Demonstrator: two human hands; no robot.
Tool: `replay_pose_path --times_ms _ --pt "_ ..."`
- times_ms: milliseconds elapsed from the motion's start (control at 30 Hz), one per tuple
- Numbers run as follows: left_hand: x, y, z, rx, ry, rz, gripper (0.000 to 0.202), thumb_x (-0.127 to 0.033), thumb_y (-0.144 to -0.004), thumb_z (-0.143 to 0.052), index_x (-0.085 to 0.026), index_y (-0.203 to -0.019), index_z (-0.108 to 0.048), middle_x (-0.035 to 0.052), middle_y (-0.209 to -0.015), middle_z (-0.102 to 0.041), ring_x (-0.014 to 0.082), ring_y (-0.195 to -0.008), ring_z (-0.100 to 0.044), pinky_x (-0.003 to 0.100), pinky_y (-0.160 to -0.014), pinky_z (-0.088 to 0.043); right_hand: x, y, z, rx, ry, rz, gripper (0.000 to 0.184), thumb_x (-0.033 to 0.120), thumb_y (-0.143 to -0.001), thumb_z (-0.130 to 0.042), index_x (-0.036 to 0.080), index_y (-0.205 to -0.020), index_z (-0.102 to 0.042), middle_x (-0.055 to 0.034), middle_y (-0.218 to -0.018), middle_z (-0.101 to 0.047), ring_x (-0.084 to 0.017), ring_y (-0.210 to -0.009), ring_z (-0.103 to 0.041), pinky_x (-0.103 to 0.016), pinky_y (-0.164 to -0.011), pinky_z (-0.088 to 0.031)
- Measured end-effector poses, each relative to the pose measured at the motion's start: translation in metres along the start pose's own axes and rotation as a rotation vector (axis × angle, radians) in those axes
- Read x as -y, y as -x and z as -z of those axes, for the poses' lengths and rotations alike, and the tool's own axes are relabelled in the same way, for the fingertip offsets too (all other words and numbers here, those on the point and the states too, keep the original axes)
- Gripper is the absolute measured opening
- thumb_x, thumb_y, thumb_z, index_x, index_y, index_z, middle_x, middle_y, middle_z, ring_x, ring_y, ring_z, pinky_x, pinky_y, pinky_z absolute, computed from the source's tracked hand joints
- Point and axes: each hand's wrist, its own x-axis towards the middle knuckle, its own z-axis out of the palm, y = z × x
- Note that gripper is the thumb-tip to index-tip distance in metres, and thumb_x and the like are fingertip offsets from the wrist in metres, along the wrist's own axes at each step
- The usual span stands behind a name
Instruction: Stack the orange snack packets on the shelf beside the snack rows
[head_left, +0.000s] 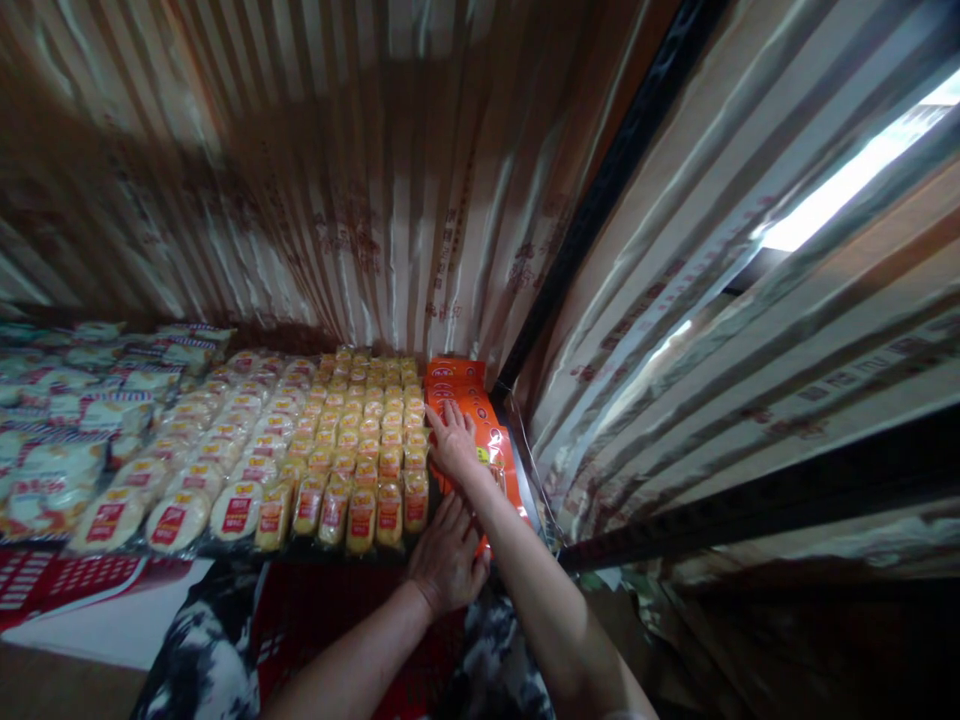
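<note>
Orange packets [501, 450] lie in an overlapping row at the right end of the shelf. My right hand [454, 445] rests on them with fingers stretched out and apart, close to the rows of yellow wrapped cakes [361, 515]. Nearer to me, my left hand [448, 555] is at the shelf's front edge, touching the near end of the orange packets. Its fingers point forward and the thumb sits apart. Part of the packets under both hands is hidden.
Round wrapped cakes [180, 520] stand in rows left of the yellow ones, with larger bags [56, 485] farther left. A black shelf post [577, 230] rises at the right. Printed plastic sheeting [337, 200] hangs behind. Below is a red basket [337, 600].
</note>
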Motion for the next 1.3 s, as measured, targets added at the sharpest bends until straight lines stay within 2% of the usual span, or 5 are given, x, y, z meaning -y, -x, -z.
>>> replay_pose_path --times_ms 533,700,900,1133,1300 --pt "-0.002 0.000 0.002 0.013 -0.026 0.006 0.050 -0.030 -0.085 -0.046 -0.007 -0.129 -0.049 0.0194 -0.135 -0.050 0.0331 -0.133 -0.038 0.053 -0.109 -0.034 -0.006 0.003 0.003 0.060 0.021 0.048 0.069 0.037 -0.082 -0.057 0.021 -0.145 -0.033 -0.0178 -0.153 -0.026 -0.029 -0.142 -0.020 -0.047 -0.111 -0.016" --pt "-0.001 0.001 0.003 0.014 -0.030 0.000 0.051 -0.031 -0.083 -0.048 -0.005 -0.127 -0.051 0.0210 -0.133 -0.051 0.0345 -0.132 -0.038 0.054 -0.109 -0.034 -0.002 0.004 0.003 0.029 -0.001 0.057 0.064 0.024 -0.081 -0.054 0.020 -0.143 -0.037 -0.0178 -0.152 -0.029 -0.028 -0.142 -0.022 -0.045 -0.112 -0.016" --pt "-0.001 0.002 0.000 0.008 -0.017 0.020 0.052 -0.030 -0.083 -0.048 -0.010 -0.131 -0.049 0.0188 -0.137 -0.048 0.0327 -0.134 -0.036 0.054 -0.108 -0.036 -0.011 0.015 0.009 -0.080 -0.102 0.103 0.056 0.036 -0.087 -0.051 0.017 -0.139 -0.043 -0.0146 -0.152 -0.031 -0.025 -0.143 -0.018 -0.041 -0.113 -0.021" --pt "0.000 0.002 0.002 -0.003 -0.050 -0.010 0.059 -0.029 -0.083 -0.047 -0.006 -0.137 -0.043 0.0199 -0.140 -0.045 0.0319 -0.136 -0.033 0.053 -0.109 -0.034 -0.030 0.060 0.002 -0.433 -0.168 -0.284 0.050 0.035 -0.091 -0.038 0.015 -0.136 -0.045 -0.0159 -0.151 -0.031 -0.029 -0.142 -0.019 -0.051 -0.109 -0.027" --pt "0.000 0.002 0.005 -0.013 -0.076 -0.009 0.061 -0.032 -0.085 -0.046 -0.004 -0.139 -0.039 0.0187 -0.146 -0.038 0.0312 -0.139 -0.028 0.051 -0.110 -0.033 -0.045 0.084 -0.006 -0.436 -0.244 -0.434 0.060 0.040 -0.089 -0.037 0.008 -0.140 -0.037 -0.0228 -0.148 -0.032 -0.031 -0.136 -0.032 -0.047 -0.106 -0.034"
